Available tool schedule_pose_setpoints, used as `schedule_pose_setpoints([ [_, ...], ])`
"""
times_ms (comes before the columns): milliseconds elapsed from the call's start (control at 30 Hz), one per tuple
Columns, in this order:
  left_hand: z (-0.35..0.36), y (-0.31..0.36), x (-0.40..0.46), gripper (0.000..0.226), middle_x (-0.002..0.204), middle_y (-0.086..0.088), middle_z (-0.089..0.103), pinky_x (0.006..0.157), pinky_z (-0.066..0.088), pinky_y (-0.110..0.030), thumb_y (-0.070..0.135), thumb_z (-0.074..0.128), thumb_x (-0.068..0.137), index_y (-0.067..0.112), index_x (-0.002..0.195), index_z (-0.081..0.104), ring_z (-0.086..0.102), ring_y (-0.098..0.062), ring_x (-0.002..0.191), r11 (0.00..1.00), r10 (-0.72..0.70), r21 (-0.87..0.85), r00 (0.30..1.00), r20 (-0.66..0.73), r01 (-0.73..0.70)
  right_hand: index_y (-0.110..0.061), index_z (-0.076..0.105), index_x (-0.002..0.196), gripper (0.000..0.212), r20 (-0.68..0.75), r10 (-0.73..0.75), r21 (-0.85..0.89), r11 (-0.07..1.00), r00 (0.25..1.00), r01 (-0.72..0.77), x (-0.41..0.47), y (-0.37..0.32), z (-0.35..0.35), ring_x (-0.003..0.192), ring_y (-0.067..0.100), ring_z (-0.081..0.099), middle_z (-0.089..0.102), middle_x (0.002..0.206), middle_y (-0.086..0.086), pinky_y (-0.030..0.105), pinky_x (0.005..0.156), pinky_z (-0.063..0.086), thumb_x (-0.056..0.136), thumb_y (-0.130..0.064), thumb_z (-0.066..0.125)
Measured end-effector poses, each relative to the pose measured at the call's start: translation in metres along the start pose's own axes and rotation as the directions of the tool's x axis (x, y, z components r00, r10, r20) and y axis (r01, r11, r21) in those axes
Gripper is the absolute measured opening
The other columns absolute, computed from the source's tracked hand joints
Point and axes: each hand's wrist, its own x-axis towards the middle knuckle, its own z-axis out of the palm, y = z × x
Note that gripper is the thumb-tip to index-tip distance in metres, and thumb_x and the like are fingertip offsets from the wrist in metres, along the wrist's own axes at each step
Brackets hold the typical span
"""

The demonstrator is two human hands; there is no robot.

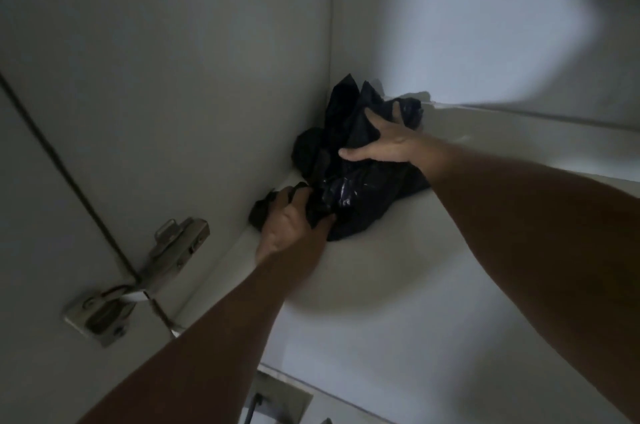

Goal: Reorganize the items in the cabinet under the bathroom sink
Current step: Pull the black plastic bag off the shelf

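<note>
Head view: I see left hand clutching the black plastic bag at its lower edge; right hand clasps its top, thumb spread wide.

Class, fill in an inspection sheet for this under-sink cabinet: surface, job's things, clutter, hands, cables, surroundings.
Surface: pale cabinet floor, dimly lit.
Job's things: crumpled black plastic bag in the back left corner.
Clutter: nothing seen.
Hands: left hand grips the bag's near end; right hand holds its top, fingers curled into the plastic.
Cables: none clearly seen.
Surroundings: metal door hinge at left; plain side wall.
</note>
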Motion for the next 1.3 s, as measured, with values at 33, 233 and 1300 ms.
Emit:
schedule_pose_setpoints([
  [33,0.000,0.000,-0.001,0.058,0.133,-0.008,0.048,0.101,0.041,-0.036,0.036,0.066,0.082,0.020,0.135,0.047,0.047,-0.029,0.122,1.000,0.005,-0.014,1.000,-0.012,-0.005,-0.043,-0.003,0.152,0.121,0.023,-0.007,-0.013,1.000,1.000,0.008,0.008,-0.004,0.003,0.148,0.031,-0.016,-0.034,0.156,-0.001,0.053,0.120,0.002,0.061,-0.079,0.067],
  [233,-0.001,0.002,-0.002,0.093,0.151,-0.011,0.030,0.111,0.028,-0.033,0.030,0.071,0.080,0.016,0.153,0.014,0.030,-0.027,0.139,0.995,-0.035,-0.089,0.999,-0.035,0.032,-0.019,0.046,0.141,0.071,0.071,-0.160,-0.129,0.977,0.985,0.168,0.040,-0.021,0.029,0.127,0.033,0.048,0.048,0.142,0.011,0.038,0.105,0.043,0.080,-0.043,0.073],
  [1300,-0.190,0.049,-0.280,0.031,0.088,0.000,0.063,0.066,0.048,-0.032,0.013,0.052,0.058,0.012,0.087,0.065,0.056,-0.025,0.081,0.992,-0.098,0.089,0.992,0.080,0.091,-0.027,0.062,0.125,0.052,0.268,-0.248,0.305,0.939,0.931,0.162,-0.337,-0.053,0.068,0.091,0.024,0.068,0.066,0.114,0.007,0.036,0.071,0.062,0.076,-0.013,0.070],
])
